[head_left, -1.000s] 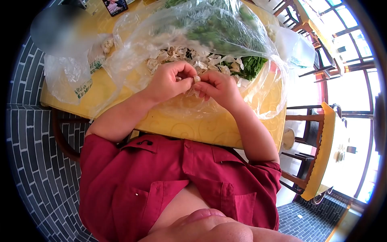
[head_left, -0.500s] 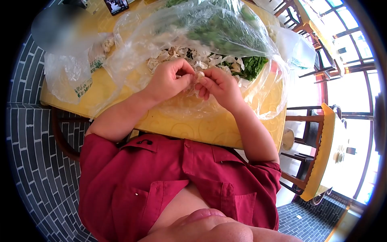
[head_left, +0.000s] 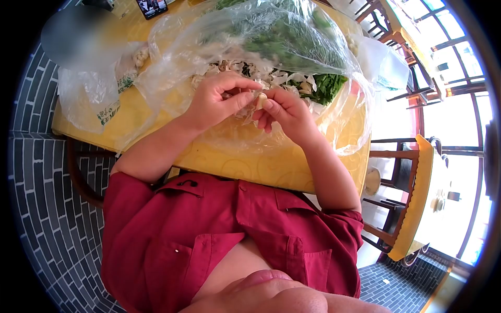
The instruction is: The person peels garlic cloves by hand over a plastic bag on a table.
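A pale garlic clove is pinched between the thumb and forefinger of my right hand, whose other fingers curl underneath. From the other side, my left hand bends its thumb and forefinger in to the clove's upper end, pinching at its skin. Just beyond both hands lies a heap of papery garlic skins on clear plastic. Leafy greens stick out beside the skins at the right. A large clear plastic bag covers more greens behind.
The yellow-clothed table reaches close to my body. At its left is a plastic bag with green print. A phone stands at the back, and a whitish plastic bag sits at the right. Other tables and chairs stand farther right.
My left fingers have shifted slightly up over the clove. The clove now shows longer and more yellowish in my right fingers. The bags and greens stay put.
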`<state>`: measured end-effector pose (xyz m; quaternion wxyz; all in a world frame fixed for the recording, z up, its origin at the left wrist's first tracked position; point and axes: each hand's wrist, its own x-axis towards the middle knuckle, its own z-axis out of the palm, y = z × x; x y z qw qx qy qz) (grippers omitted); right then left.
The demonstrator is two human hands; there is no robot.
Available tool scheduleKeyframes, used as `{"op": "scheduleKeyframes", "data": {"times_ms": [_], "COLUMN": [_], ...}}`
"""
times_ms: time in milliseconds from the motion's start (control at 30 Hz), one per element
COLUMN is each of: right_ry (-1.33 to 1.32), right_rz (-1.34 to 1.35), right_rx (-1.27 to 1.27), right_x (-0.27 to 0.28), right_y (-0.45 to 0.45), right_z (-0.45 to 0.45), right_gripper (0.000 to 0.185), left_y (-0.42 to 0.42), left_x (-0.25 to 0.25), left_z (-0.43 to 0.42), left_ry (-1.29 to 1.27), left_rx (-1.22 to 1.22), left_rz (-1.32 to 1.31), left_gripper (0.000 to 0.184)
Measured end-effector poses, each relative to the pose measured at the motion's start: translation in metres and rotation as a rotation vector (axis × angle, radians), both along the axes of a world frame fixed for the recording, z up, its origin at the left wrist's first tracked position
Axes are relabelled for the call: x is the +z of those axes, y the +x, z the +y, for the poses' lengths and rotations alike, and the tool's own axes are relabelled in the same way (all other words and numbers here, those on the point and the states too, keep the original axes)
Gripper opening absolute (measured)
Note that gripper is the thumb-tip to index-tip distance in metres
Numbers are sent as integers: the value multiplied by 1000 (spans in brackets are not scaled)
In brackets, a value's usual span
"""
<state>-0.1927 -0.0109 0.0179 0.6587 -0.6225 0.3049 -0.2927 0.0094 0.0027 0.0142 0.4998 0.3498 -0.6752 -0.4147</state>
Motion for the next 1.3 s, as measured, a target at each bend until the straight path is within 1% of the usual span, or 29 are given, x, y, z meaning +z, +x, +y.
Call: {"op": "scheduleKeyframes", "data": {"times_ms": [67, 267, 367, 667, 867, 967, 1067, 1167, 1300], "right_ry": [1, -15, -5, 5, 72, 42, 76, 49, 76], "right_rz": [5, 28, 37, 11, -14, -9, -36, -26, -22], "right_rx": [15, 98, 103, 145, 175, 161, 131, 155, 155], "right_x": [2, 0, 2, -1, -4, 3, 2, 0, 2], "right_y": [2, 0, 0, 0, -1, 0, 0, -1, -2], "right_z": [1, -1, 0, 0, 0, 1, 0, -1, -1], "right_gripper": [23, 22, 22, 24, 23, 27, 28, 29, 28], "left_y": [0, 3, 3, 3, 2, 1, 2, 0, 1], "left_x": [2, -1, -2, -5, -7, -5, -3, -4, -4], "left_z": [2, 2, 2, 2, 4, 4, 5, 3, 1], "left_ry": [40, 194, 230, 274, 340, 407, 426, 333, 361], "left_rx": [-67, -147, -139, -175, -198, -268, -288, -218, -211], "left_rz": [45, 137, 115, 158, 210, 318, 346, 222, 214], "left_gripper": [14, 9, 9, 11, 13, 13, 8, 9, 9]}}
